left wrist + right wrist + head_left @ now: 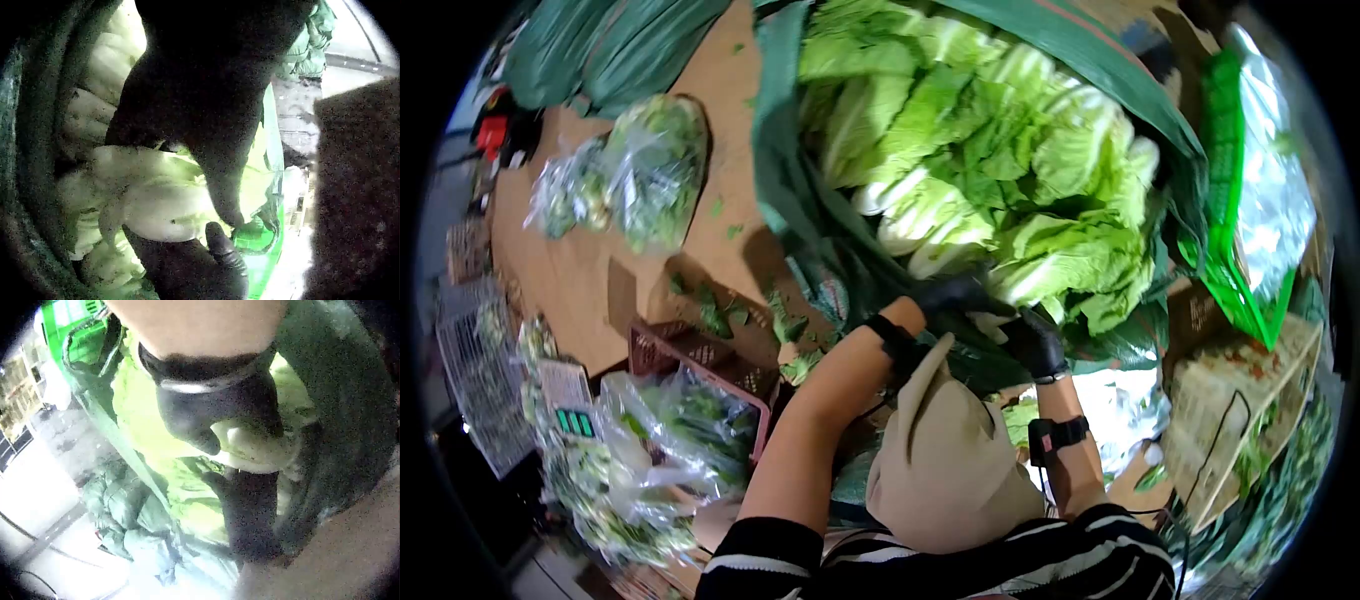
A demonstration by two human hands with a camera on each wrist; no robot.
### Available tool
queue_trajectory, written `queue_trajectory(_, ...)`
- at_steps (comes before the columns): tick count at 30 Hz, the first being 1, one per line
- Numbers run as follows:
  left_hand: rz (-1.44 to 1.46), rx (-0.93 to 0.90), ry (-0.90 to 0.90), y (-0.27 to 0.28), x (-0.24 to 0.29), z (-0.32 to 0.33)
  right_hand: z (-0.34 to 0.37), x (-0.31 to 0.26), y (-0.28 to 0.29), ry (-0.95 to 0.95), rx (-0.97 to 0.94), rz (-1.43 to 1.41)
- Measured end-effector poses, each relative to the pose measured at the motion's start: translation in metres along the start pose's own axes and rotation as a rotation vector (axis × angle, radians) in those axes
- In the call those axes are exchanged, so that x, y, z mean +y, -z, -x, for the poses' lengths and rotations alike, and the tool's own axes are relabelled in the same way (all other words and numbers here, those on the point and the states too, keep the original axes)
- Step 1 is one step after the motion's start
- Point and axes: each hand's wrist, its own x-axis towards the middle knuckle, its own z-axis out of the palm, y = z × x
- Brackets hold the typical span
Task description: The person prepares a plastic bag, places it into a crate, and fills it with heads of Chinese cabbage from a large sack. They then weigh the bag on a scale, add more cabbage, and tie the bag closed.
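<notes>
Both hands wear black gloves and meet at the near rim of a large green woven bag (785, 190) full of napa cabbages (990, 130). Between them they grip one napa cabbage (165, 209) by its pale base end. My left hand (955, 295) holds it from the left, its fingers and thumb around the stem end in the left wrist view. On the other side my right hand (1037, 345) curls fingers and thumb about the same base (262, 447). The leafy part of this cabbage lies over the others in the bag.
Left of the bag stand a brown crate (700, 350) with bagged greens and clear bags of vegetables (655, 170). Loose leaf scraps (715, 312) lie on the brown surface. To the right are a bright green crate (1225, 200) with clear plastic and a pale crate (1250, 410).
</notes>
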Motion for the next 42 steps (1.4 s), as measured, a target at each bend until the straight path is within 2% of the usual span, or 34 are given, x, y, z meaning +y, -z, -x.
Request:
queue_trajectory(2, 0.005, 0.109, -0.064, -0.009, -0.012, -0.012, -0.005, 0.002, -0.016, -0.045, 0.034, 0.034)
queue_trajectory(4, 0.140, 0.070, -0.055, -0.009, -0.020, -0.020, -0.003, 0.010, -0.038, -0.014, 0.142, -0.218)
queue_trajectory(5, 0.141, 0.084, -0.057, -0.010, -0.023, -0.019, -0.001, 0.013, -0.039, -0.018, 0.133, -0.208)
queue_trajectory(7, 0.302, 0.070, -0.117, -0.013, -0.023, -0.014, 0.004, 0.016, -0.038, -0.141, 0.327, -0.241)
queue_trajectory(8, 0.218, 0.073, -0.157, -0.007, -0.019, -0.010, 0.003, 0.018, -0.036, -0.156, 0.239, -0.249)
queue_trajectory(9, 0.219, 0.085, -0.166, -0.003, -0.016, -0.006, 0.003, 0.015, -0.034, -0.154, 0.233, -0.236)
queue_trajectory(11, 0.426, -0.120, -0.118, 0.023, 0.017, 0.032, 0.007, -0.001, -0.054, -0.131, 0.078, 0.034)
queue_trajectory(12, 0.131, -0.026, -0.557, 0.013, -0.016, 0.027, 0.008, -0.003, -0.062, -0.134, 0.080, 0.044)
queue_trajectory(13, 0.135, -0.021, -0.562, 0.029, 0.000, 0.044, 0.008, -0.001, -0.072, 0.029, 0.096, 0.107)
queue_trajectory(15, 0.089, 0.114, -0.184, 0.070, 0.028, 0.071, 0.000, 0.003, -0.096, 0.361, 0.116, 0.234)
queue_trajectory(16, 0.215, -0.032, -0.310, 0.098, 0.020, 0.068, -0.006, 0.001, -0.107, 0.376, 0.145, 0.222)
queue_trajectory(17, 0.338, -0.181, -0.436, 0.128, 0.011, 0.064, -0.029, 0.003, -0.092, 0.391, 0.150, 0.354)
queue_trajectory(18, 0.461, 0.047, -0.460, 0.144, -0.002, 0.065, -0.038, -0.001, -0.160, 0.511, -0.012, 0.086)
queue_trajectory(19, 0.581, 0.278, -0.476, 0.158, -0.022, 0.062, -0.071, 0.004, -0.140, 0.372, 0.007, 0.146)
queue_trajectory(20, 1.096, 0.084, -0.609, 0.178, -0.069, 0.038, -0.119, 0.018, -0.130, 0.757, -0.060, 0.508)
queue_trajectory(21, 1.600, -0.138, -0.728, 0.194, -0.109, 0.018, -0.138, 0.016, -0.163, 0.415, -0.124, 0.171)
queue_trajectory(22, 1.388, 0.433, -0.507, 0.206, -0.103, 0.033, -0.155, 0.023, -0.190, 0.422, -0.128, 0.023)
queue_trajectory(23, 1.100, 0.954, -0.258, 0.219, -0.092, 0.050, -0.181, 0.037, -0.185, 0.347, -0.110, -0.089)
queue_trajectory(24, 1.177, 0.963, -0.281, 0.231, -0.091, 0.062, -0.191, 0.045, -0.184, 0.267, -0.084, -0.094)
queue_trajectory(25, 1.263, 0.977, -0.294, 0.237, -0.098, 0.068, -0.195, 0.052, -0.182, 0.078, -0.048, -0.224)
queue_trajectory(27, 1.184, 1.022, -0.238, 0.251, -0.110, 0.069, -0.213, 0.066, -0.184, 0.210, -0.062, -0.183)
queue_trajectory(28, 1.164, 0.965, -0.118, 0.261, -0.115, 0.069, -0.213, 0.061, -0.180, 0.073, -0.070, -0.162)
queue_trajectory(29, 1.141, 0.902, 0.000, 0.270, -0.120, 0.069, -0.212, 0.058, -0.178, 0.072, -0.065, -0.164)
queue_trajectory(30, 1.009, 0.793, 0.092, 0.278, -0.125, 0.070, -0.210, 0.055, -0.177, 0.080, -0.141, -0.109)
queue_trajectory(31, 1.010, 0.793, 0.091, 0.275, -0.127, 0.065, -0.210, 0.051, -0.177, 0.089, -0.221, -0.051)
queue_trajectory(32, 0.381, 1.090, -0.045, 0.267, -0.128, 0.058, -0.208, 0.047, -0.178, 0.087, -0.225, -0.051)
queue_trajectory(33, -0.287, 1.304, -0.173, 0.258, -0.124, 0.056, -0.206, 0.046, -0.180, 0.078, -0.237, -0.005)
queue_trajectory(34, -0.359, 1.243, -0.067, 0.247, -0.112, 0.063, -0.204, 0.046, -0.181, 0.070, -0.247, 0.037)
queue_trajectory(35, -0.363, 1.241, -0.061, 0.248, -0.117, 0.064, -0.202, 0.047, -0.181, 0.059, -0.252, 0.079)
queue_trajectory(37, -0.301, 1.102, 0.079, 0.257, -0.135, 0.066, -0.220, 0.055, -0.162, 0.053, -0.237, 0.033)
queue_trajectory(39, -0.273, 1.051, 0.103, 0.262, -0.149, 0.081, -0.232, 0.063, -0.139, 0.099, -0.226, 0.309)
queue_trajectory(40, -0.207, 0.960, 0.190, 0.267, -0.153, 0.092, -0.212, 0.052, -0.175, 0.043, -0.201, 0.030)
queue_trajectory(41, -0.139, 0.875, 0.273, 0.270, -0.156, 0.102, -0.213, 0.053, -0.171, 0.037, -0.207, 0.036)
queue_trajectory(42, -0.140, 0.885, 0.273, 0.267, -0.174, 0.102, -0.216, 0.054, -0.163, 0.053, -0.183, 0.116)
